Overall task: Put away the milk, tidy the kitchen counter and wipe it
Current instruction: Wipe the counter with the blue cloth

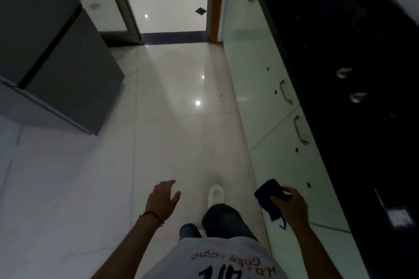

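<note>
My right hand [291, 205] grips a dark blue cloth [269, 197] low at the right, in front of the pale cabinet fronts. My left hand [162, 197] hangs over the floor with relaxed fingers and holds nothing; a red thread band circles its wrist. The black kitchen counter [340, 41] runs along the right side, above the cabinets. No milk is in view.
A grey fridge [56, 63] stands at the left. Pale green cabinet doors [256, 68] with metal handles line the right. A glossy tiled floor [176, 108] leads to an open doorway [167, 2] ahead. My legs and a white shoe [215, 193] are below.
</note>
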The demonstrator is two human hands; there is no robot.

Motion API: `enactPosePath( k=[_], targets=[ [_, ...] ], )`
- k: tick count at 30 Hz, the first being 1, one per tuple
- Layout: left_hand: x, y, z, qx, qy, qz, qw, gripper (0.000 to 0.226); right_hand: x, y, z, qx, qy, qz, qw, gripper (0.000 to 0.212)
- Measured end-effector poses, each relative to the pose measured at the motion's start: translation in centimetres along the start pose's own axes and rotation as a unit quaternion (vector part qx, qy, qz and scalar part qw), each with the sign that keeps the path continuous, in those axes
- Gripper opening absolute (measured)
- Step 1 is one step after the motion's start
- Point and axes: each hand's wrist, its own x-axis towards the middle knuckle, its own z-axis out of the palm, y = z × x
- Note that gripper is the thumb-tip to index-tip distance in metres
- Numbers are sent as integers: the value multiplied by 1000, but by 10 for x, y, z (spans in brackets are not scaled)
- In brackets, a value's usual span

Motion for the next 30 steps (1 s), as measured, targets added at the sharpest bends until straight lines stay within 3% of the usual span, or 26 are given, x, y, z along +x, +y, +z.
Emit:
enactPosePath(
  k=[9,15,22,30],
  targets=[
    [102,-28,-84,-57,-24,-145,988,45,122,-127,48,-30,-68,6,997,49],
    [159,-40,-149,-140,45,-221,964,41,197,-253,79,-36,-124,-53,990,47],
    [256,-45,-195,-198,33,-243,949,39,264,-357,124,-28,-126,-69,989,45],
    [431,-30,-321,-144,-3,-170,975,37,309,-412,148,2,-49,33,998,45]
  ],
)
